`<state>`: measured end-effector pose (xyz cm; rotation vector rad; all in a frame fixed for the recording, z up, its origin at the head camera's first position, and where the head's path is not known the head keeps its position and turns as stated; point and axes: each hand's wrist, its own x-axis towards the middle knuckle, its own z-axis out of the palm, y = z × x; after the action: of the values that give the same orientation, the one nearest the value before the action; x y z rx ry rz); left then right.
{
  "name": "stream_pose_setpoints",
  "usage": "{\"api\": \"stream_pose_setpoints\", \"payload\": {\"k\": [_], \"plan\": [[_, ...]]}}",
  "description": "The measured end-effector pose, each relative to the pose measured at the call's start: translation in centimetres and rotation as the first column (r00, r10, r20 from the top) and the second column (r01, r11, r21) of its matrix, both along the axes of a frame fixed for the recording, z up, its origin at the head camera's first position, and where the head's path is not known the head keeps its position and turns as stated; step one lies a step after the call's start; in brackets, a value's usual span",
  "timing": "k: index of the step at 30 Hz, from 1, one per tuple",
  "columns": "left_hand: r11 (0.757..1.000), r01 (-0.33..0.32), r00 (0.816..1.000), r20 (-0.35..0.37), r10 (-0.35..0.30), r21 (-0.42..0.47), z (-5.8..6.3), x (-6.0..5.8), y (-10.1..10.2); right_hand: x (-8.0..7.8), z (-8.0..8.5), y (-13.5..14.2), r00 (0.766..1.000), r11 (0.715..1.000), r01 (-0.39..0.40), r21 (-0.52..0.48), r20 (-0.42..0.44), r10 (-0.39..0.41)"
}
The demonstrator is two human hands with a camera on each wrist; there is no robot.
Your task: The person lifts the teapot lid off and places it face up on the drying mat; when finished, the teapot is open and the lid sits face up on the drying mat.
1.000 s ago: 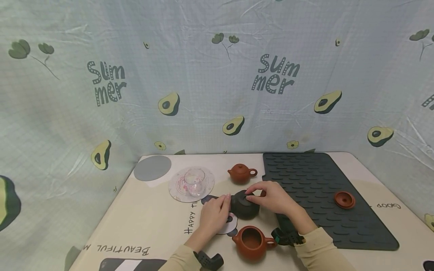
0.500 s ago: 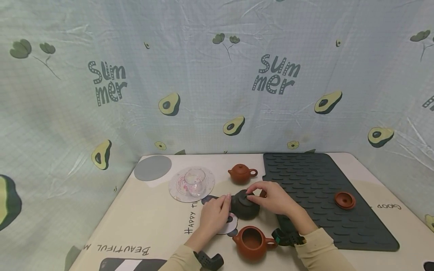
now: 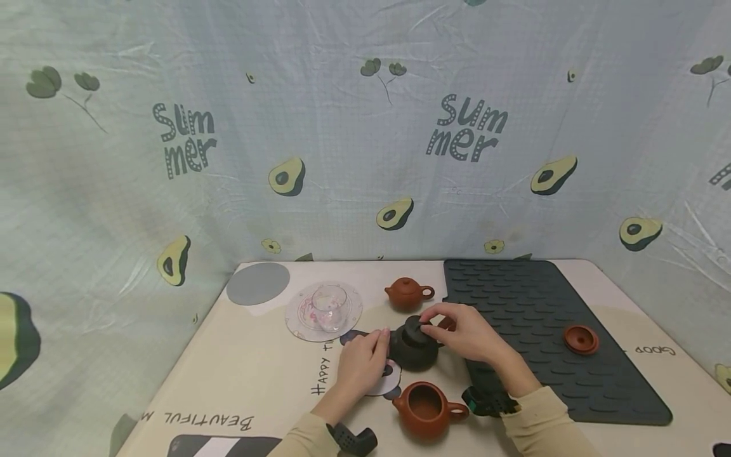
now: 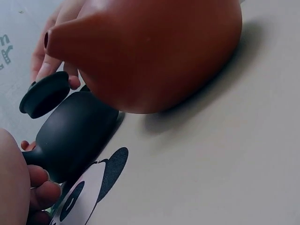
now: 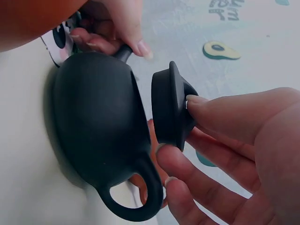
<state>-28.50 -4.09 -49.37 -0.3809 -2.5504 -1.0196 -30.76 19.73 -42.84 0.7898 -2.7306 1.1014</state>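
Black lid (image 5: 164, 105) off black teapot (image 3: 412, 355): right hand (image 3: 465, 333) pinches its knob, left hand (image 3: 361, 360) grips the spout.
Pot sits upright mid-table (image 3: 263, 368). Open brown teapot (image 3: 425, 416) stands between the forearms, nearer the person; lidded brown teapot (image 3: 407, 294) just behind the black one. Glass cup (image 3: 329, 306) on a round patterned mat (image 3: 294, 324) to the left; ribbed dark mat (image 3: 485, 282) to the right, small brown lid (image 3: 581, 340) lying on it. Head view overlaps lid and pot, so the gap is hard to read; right wrist shows lid tilted, clear of the rim. In left wrist, the open brown teapot blocks the black handle and part of the right hand.
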Motion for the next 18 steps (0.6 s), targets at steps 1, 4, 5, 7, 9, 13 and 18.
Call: {"api": "stream_pose_setpoints", "payload": {"k": [1, 4, 5, 7, 9, 13, 18], "plan": [[1.0, 0.0, 1.0, 0.001, 0.0, 0.0, -0.01, 0.0, 0.01, 0.02, 0.04, 0.07, 1.0, 1.0, 0.004, -0.005, 0.007, -0.004], [1.0, 0.001, 1.0, -0.007, -0.001, -0.003, 0.01, 0.06, 0.02, 0.12, 0.24, 0.21, 1.0, 1.0, 0.01, -0.02, 0.022, -0.009], [1.0, 0.001, 1.0, -0.011, -0.001, -0.005, 0.01, 0.06, 0.02, 0.15, 0.31, 0.24, 1.0, 1.0, 0.01, -0.026, 0.025, -0.01], [1.0, 0.002, 1.0, -0.024, -0.002, -0.008, 0.04, 0.07, 0.02, 0.2, 0.45, 0.3, 0.999, 0.999, 0.012, -0.041, 0.037, -0.01], [1.0, 0.001, 0.999, -0.036, -0.002, -0.012, 0.07, 0.06, 0.03, 0.24, 0.57, 0.33, 0.999, 0.998, 0.015, -0.057, 0.05, -0.012], [1.0, 0.002, 0.999, -0.035, -0.003, -0.012, 0.08, 0.01, 0.04, 0.29, 0.82, 0.34, 0.996, 0.995, 0.022, -0.097, 0.088, -0.013], [1.0, 0.008, 1.0, -0.017, -0.008, 0.0, 0.07, 0.01, -0.04, 0.26, 1.04, 0.26, 0.99, 0.983, 0.0, -0.181, 0.137, 0.025]]}}
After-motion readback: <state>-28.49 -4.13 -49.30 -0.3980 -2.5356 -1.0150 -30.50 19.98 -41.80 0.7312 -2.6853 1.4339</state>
